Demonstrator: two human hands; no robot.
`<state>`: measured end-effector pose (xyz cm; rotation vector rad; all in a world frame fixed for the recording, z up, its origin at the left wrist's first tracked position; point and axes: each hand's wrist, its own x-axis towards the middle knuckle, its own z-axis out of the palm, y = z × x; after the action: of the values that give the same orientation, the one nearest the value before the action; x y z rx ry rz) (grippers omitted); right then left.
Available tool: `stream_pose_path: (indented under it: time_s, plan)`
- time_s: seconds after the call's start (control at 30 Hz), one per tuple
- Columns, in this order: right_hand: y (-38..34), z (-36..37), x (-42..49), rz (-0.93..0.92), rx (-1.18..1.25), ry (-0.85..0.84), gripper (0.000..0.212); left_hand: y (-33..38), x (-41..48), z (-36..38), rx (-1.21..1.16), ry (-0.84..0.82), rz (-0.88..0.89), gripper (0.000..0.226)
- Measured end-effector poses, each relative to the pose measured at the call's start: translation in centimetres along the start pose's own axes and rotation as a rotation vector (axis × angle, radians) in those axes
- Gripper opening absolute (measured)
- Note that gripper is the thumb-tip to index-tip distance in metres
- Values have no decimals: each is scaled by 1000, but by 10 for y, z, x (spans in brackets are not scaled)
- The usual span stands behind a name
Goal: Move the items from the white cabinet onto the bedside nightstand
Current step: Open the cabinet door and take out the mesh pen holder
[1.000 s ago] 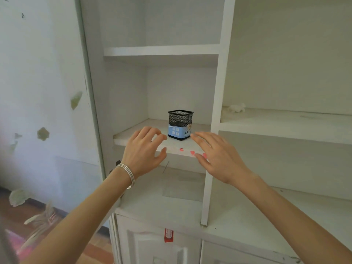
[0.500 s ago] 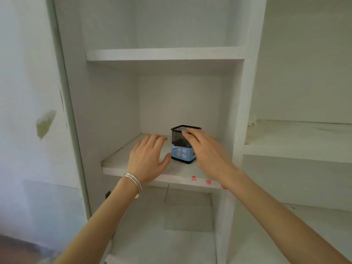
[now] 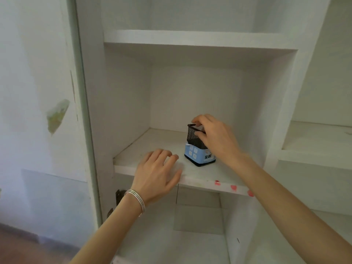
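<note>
The hands work apart: the right hand (image 3: 217,138) curls over the rim of the black wire-mesh square pen holder with a blue paper label (image 3: 198,156), pinching it. The holder stands upright on the white cabinet's middle shelf (image 3: 152,141). The left hand (image 3: 156,174), fingers loosely spread, lies at the shelf's front edge, beside the holder and not touching it.

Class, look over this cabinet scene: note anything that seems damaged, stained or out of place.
Red smudges dot the front edge of the shelf, and a patch on the left wall looks peeled. The mesh pen holder stands upright, nothing spilled.
</note>
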<state>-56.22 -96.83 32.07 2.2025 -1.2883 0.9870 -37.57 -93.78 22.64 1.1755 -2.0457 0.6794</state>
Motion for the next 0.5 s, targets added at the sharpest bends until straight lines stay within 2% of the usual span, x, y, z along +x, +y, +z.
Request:
stream_pose_path:
  time_s: [0.13,0.27,0.4,0.5]
  plan:
    - [-2,-1,10,14,-5,-43,13,3,-7,9,-28,-38,19,40]
    - [3,-8,12,98,253,-85,17,6,-17,20,-29,-82,18,41]
    - [29,-17,4,144,49,-189,28,6,-22,23,3,-75,46,46]
    - [38,-16,0,163,13,-253,29,7,-23,22,-13,-84,37,46]
